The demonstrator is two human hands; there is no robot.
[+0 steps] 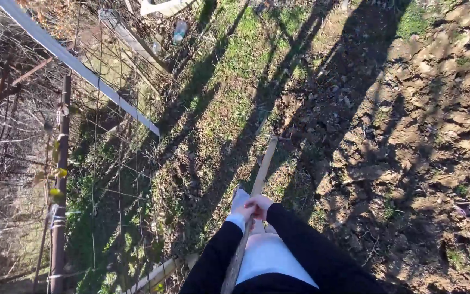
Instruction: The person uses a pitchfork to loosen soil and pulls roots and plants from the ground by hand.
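While fingers of both hands (252,207) grip it, long wooden handle (262,169) slants groundward, tip seemingly shadowed.

Wire fence (110,163), rusty post (60,207), plastic bottle (179,30)

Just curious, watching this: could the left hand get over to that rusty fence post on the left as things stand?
Probably not. The left hand grips the wooden handle beside the right hand, and the rusty fence post stands well off to the side, past open grass.
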